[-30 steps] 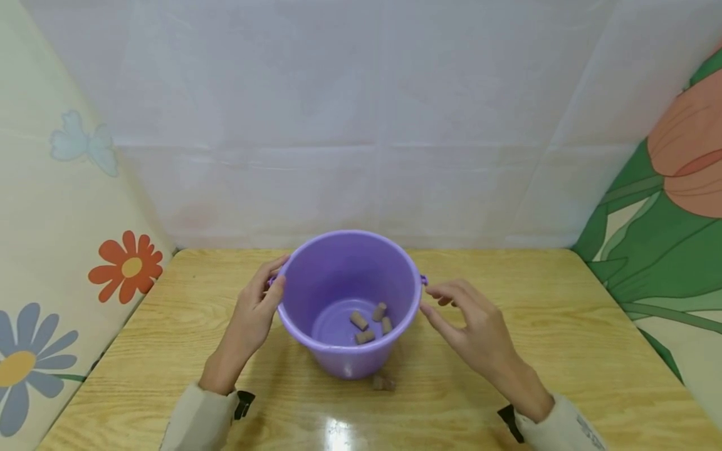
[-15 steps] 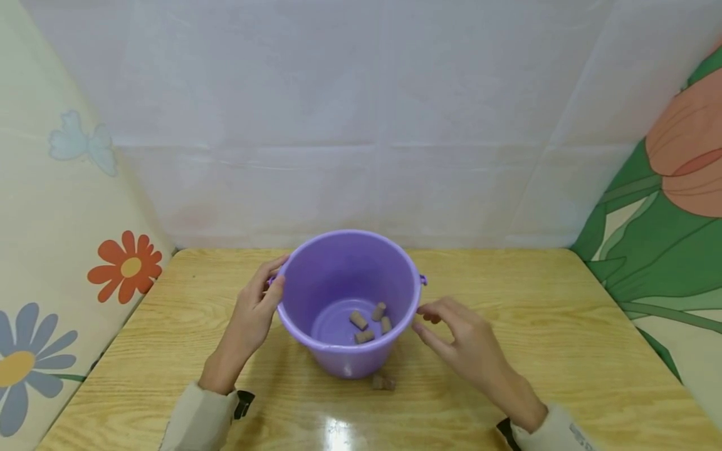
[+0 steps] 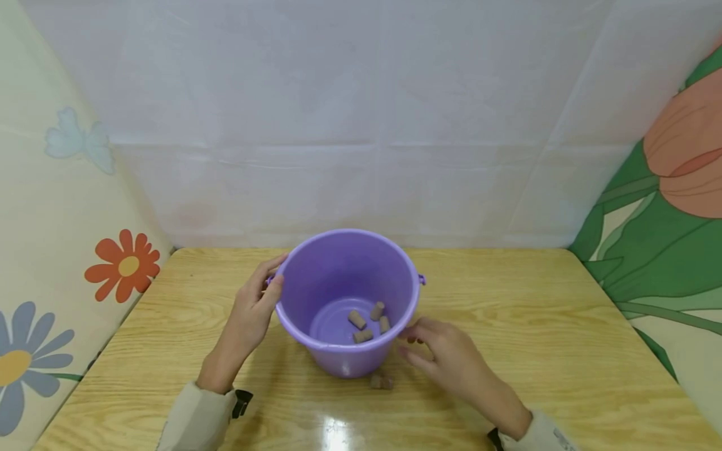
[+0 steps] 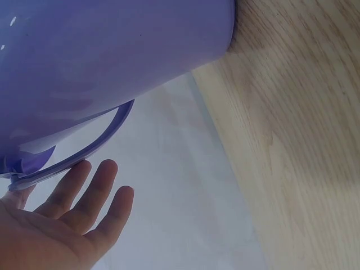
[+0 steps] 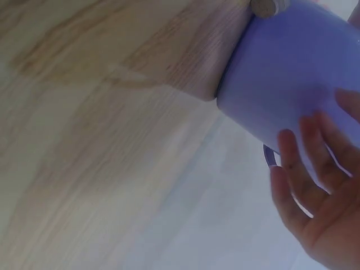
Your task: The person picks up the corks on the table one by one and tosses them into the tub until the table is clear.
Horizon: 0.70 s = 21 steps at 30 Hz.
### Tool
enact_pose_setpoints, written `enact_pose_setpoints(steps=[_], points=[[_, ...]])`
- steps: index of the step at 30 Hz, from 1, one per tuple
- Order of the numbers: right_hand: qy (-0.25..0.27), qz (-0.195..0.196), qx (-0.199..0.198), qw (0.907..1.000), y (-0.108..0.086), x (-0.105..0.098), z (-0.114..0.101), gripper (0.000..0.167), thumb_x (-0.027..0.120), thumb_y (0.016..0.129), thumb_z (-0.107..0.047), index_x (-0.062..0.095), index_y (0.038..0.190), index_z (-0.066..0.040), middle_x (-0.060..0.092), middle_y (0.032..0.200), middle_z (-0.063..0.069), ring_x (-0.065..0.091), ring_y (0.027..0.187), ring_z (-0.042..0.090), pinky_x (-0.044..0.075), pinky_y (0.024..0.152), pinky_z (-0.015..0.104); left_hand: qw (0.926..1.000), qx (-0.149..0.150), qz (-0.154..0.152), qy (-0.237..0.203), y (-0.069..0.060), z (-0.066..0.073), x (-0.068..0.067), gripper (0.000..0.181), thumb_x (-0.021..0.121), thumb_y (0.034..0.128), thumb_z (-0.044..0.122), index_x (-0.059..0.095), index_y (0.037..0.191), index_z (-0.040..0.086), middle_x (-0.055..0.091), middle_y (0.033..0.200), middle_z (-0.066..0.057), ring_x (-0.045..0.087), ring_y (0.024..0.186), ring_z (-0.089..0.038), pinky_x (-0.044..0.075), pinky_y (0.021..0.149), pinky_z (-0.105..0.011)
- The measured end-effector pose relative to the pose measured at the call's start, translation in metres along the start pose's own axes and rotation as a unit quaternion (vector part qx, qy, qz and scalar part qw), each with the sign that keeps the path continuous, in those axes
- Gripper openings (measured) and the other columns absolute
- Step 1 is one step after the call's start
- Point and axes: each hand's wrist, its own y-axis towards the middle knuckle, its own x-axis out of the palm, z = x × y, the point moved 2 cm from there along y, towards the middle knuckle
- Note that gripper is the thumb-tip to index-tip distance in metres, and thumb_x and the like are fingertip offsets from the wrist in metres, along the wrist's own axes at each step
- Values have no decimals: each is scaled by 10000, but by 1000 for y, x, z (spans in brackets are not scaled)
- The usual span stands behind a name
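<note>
A purple bucket (image 3: 350,361) stands upright on the wooden table. On its floor lie several small brown cylinders that look like corks (image 3: 357,320). Two more corks (image 3: 381,381) lie on the table close to the bucket's near base; one cork (image 5: 264,7) shows at the top of the right wrist view. My left hand (image 3: 252,307) holds the bucket's left rim, thumb at the edge, its other fingers loosely extended beside the purple handle (image 4: 93,147). Beside the bucket's lower right side, my right hand (image 3: 448,357) has its fingers slightly bent and apart, holding nothing.
The wooden table (image 3: 564,338) reaches back to a white sheet (image 3: 361,125). Flower-printed panels flank it, a left panel (image 3: 62,207) and a right panel (image 3: 671,263). A handle lug (image 3: 422,279) juts from the bucket's right rim.
My right hand has moved from the bucket's right lug down and toward me, nearer the corks on the table. My left hand and the bucket stay in place.
</note>
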Motion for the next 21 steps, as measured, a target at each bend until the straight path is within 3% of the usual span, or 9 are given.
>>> enact_pose_setpoints(steps=[7, 16, 21], points=[[-102, -864, -55, 9962, -2, 7, -3, 151, 769, 831, -228, 756, 956, -144, 727, 923, -36, 683, 815, 120, 576, 733, 312, 10000, -6, -17, 1, 0, 0, 0, 396, 425, 1062, 215, 503, 1450, 186, 667, 1212, -156, 624, 950, -169, 527, 784, -242], [225, -1415, 51, 9897, -4, 18, -6, 208, 759, 836, -390, 763, 863, -184, 690, 823, -70, 588, 685, 22, 499, 628, 211, 10000, 16, -27, -24, 1, -1, 0, 397, 426, 1061, 208, 506, 1448, 176, 667, 1212, -158, 619, 956, -155, 532, 786, -236], [267, -1605, 36, 9867, -6, 23, -8, 197, 760, 835, -391, 767, 855, -195, 676, 795, -88, 543, 665, -13, 475, 615, 197, 10000, 40, 1, -29, 1, -1, 0, 395, 431, 1057, 197, 511, 1443, 168, 672, 1195, -164, 618, 933, -138, 533, 771, -237]])
